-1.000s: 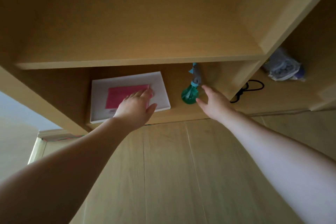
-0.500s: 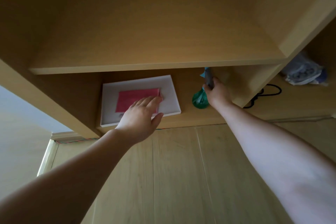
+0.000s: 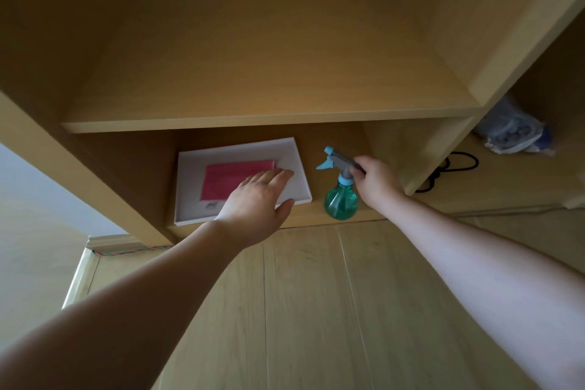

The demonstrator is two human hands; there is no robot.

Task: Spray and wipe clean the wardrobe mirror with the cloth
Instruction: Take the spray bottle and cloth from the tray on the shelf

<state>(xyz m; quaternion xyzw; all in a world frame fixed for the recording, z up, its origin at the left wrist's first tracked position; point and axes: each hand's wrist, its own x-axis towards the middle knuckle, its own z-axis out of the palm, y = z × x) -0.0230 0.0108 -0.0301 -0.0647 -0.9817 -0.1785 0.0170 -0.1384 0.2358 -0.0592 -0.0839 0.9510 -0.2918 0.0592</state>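
Note:
A folded pink cloth (image 3: 228,176) lies in a shallow white tray (image 3: 294,155) on the bottom shelf of a wooden wardrobe. My left hand (image 3: 258,198) hovers flat over the cloth's right part, fingers apart, holding nothing. To the right stands a green spray bottle (image 3: 340,199) with a grey and blue trigger head. My right hand (image 3: 376,182) is closed around that head from the right. No mirror is in view.
A wooden shelf board (image 3: 269,119) runs just above the tray and bottle. A vertical divider (image 3: 440,152) stands right of the bottle; beyond it lie a black cable (image 3: 459,165) and a plastic bag (image 3: 512,131). Light wood floor (image 3: 316,310) lies below.
My right hand reached the spray bottle and closed on its trigger head; the bottle now stands more forward. My left hand stayed over the pink cloth. The view has shifted slightly.

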